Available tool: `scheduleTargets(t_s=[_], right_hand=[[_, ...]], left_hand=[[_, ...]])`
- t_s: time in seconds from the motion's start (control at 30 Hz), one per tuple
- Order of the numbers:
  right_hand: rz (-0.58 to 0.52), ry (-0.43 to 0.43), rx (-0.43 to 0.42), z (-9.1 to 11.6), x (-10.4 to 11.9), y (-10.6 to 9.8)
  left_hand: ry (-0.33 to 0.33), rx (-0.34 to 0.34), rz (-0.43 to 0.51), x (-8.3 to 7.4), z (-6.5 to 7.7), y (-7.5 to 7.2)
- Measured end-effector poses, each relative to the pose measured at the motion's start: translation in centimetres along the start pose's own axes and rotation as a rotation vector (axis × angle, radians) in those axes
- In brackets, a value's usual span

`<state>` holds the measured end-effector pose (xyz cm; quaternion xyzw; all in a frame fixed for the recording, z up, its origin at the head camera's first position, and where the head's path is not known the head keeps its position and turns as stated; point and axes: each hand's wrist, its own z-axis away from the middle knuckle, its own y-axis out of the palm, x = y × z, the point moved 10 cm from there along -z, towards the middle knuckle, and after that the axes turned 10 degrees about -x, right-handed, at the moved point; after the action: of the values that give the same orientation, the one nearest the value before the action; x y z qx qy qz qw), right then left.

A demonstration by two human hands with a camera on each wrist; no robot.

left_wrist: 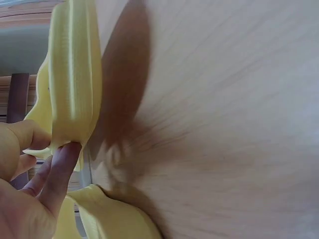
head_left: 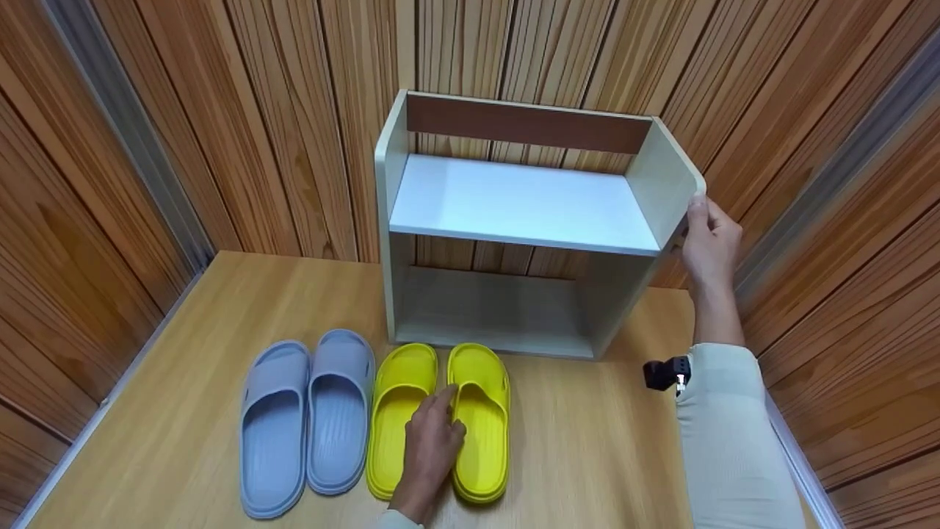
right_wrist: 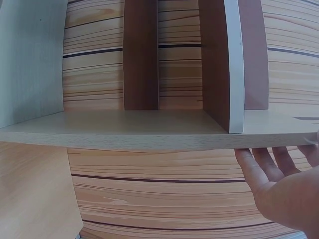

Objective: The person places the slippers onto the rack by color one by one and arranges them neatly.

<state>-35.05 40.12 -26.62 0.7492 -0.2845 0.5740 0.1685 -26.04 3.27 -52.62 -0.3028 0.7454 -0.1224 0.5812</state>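
A pair of yellow slippers lies before a small shelf. My left hand (head_left: 433, 441) reaches between them and pinches the inner edge of the right yellow slipper (head_left: 481, 463). In the left wrist view, the fingers reach under that slipper (left_wrist: 75, 74), whose shadow falls beside it; the other yellow slipper (left_wrist: 114, 219) is partly in view. At the shelf's right side, my right hand (head_left: 712, 239) grips the side panel (head_left: 668, 184), thumb on its front edge. The right wrist view shows its fingers against the panel's outer face (right_wrist: 279, 189).
A pair of grey slippers (head_left: 272, 455) stands left of the yellow ones. The shelf has a white upper board (head_left: 514, 198) and a lower board (head_left: 492, 308), both bare. Wood-patterned walls (head_left: 286, 110) close in the back and both sides of the wooden surface (head_left: 573, 441).
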Motion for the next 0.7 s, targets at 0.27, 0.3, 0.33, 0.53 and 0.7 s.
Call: scheduleTargets(t_s=[0.27,0.3,0.33,0.53,0.7], right_hand=[[0.026,-0.002,-0.019,-0.1,0.0,-0.1],[0.028,0.002,-0.018,-0.1,0.0,-0.1],[0.032,0.006,-0.017,-0.1,0.0,-0.1],[0.029,0.037,0.006,-0.1,-0.3,0.0],[0.044,0.03,0.026,0.0,-0.1,-0.1]], left_hand=[[0.005,-0.01,0.016,-0.9,-0.3,-0.6],[0.008,-0.01,0.013,-1.0,-0.3,-0.6],[0.012,-0.012,0.013,-1.2,-0.4,-0.7],[0.051,-0.048,0.031,-2.5,-0.5,-1.8],[0.07,-0.054,0.058,-4.3,-0.9,-2.9]])
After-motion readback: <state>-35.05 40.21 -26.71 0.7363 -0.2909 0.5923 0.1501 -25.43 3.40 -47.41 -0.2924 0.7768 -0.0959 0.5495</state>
